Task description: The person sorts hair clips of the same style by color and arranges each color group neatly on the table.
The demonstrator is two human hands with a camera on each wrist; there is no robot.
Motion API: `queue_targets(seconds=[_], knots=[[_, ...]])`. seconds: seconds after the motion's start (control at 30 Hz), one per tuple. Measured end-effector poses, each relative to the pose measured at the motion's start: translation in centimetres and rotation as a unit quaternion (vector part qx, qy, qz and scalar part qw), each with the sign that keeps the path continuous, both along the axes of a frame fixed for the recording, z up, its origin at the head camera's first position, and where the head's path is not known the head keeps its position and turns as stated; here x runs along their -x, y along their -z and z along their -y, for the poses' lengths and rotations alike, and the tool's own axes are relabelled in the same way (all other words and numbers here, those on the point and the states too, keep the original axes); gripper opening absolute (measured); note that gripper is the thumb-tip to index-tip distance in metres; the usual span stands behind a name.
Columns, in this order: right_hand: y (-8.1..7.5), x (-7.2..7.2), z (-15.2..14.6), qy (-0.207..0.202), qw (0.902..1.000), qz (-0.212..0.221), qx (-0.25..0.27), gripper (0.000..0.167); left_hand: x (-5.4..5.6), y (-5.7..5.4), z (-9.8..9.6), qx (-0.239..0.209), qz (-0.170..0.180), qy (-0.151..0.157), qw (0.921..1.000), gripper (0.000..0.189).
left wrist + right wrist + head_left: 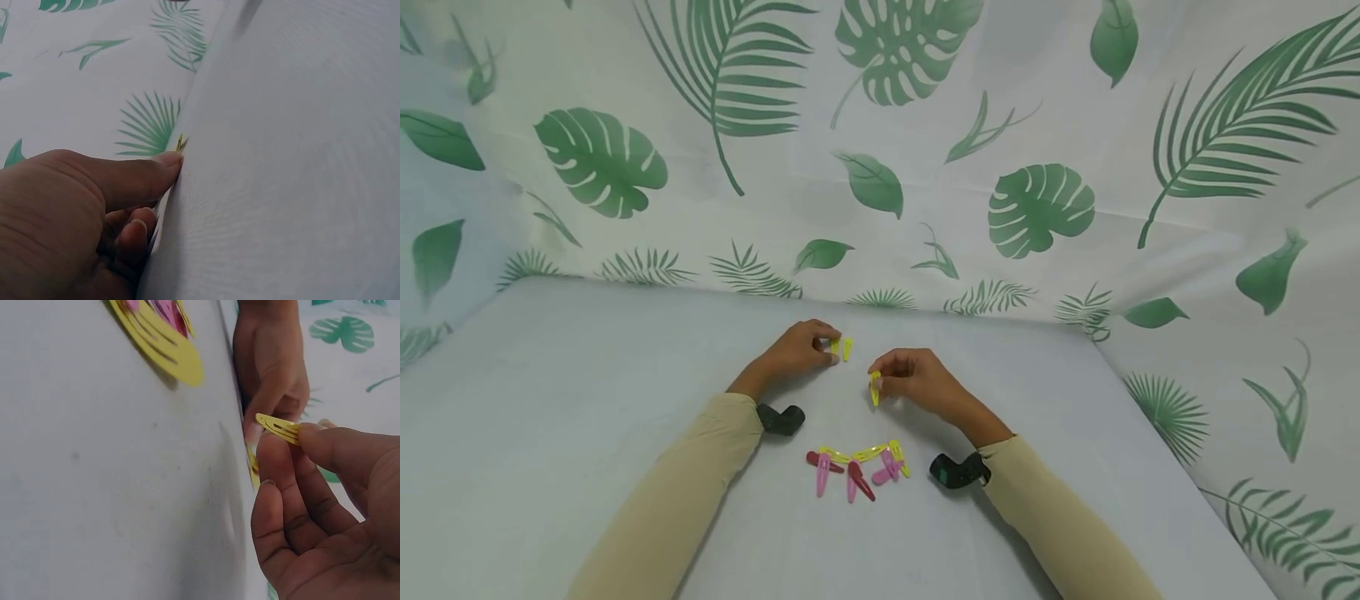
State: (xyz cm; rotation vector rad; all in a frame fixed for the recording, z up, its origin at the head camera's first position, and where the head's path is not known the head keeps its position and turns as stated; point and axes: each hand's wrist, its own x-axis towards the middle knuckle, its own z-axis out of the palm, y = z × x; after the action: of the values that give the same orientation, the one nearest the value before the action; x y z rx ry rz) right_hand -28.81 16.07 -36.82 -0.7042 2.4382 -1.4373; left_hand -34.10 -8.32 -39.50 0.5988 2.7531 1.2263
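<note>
In the head view my left hand (801,348) is at the far part of the table, thumb and fingertips pinching a yellow snap hair clip (835,346). Only the tip of that clip (180,142) pokes out past the thumb in the left wrist view. Just to its right a second yellow clip (847,349) lies on the table. My right hand (917,382) holds another yellow clip (279,427) between thumb and fingertips, raised off the surface and nearer to me than the left hand.
Closer to me, between the forearms, lies a loose pile of yellow, pink and red hair clips (857,468), some overlapping. A white cloth covers the table (625,400). Leaf-printed fabric (940,208) rises behind it and along the sides.
</note>
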Motion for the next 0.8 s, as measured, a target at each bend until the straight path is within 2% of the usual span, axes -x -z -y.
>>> queue_targets(seconds=[0.27,0.53,0.8], knots=[[-0.2,1.8,0.6,0.034,0.9994,0.009,0.004,0.022,-0.1,-0.3,0.1,0.000,0.006,-0.002,1.0000,0.045],[-0.6,3.1,1.5,0.050,0.9987,0.004,-0.005,0.023,-0.1,-0.3,0.0,0.000,0.018,-0.001,0.9998,0.046],[-0.5,4.3,2.1,0.068,0.9976,0.010,-0.006,0.023,-0.1,-0.3,0.0,-0.003,0.010,0.006,0.9999,0.045]])
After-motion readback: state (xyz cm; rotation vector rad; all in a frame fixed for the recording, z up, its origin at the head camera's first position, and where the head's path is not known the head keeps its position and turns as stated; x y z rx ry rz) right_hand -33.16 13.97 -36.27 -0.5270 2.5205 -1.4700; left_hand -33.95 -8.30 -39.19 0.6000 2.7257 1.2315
